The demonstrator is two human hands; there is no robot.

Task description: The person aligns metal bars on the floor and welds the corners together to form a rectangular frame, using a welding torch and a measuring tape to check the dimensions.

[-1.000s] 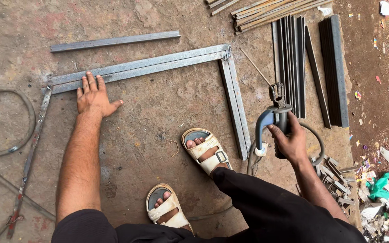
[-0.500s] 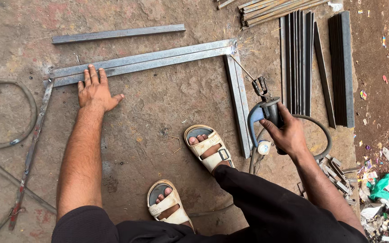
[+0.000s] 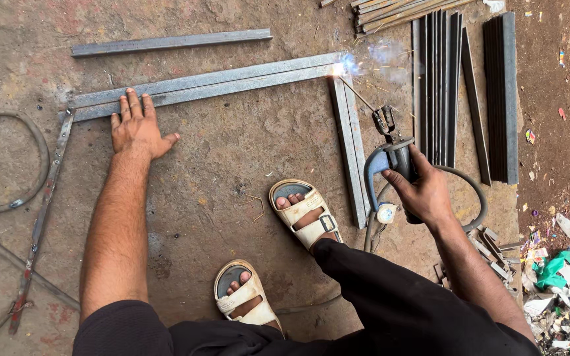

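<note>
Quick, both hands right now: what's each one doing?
Left hand: open, flat, fingers on the metal frame.
Right hand: closed on the welding electrode holder.

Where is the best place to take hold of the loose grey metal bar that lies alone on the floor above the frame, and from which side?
Probably near the middle of the loose grey metal bar, from above, fingers across its narrow width. It lies flat, apart from the grey metal frame, with bare concrete floor on both long sides, so the middle should balance. That also stays away from the sparks at the corner.
</note>
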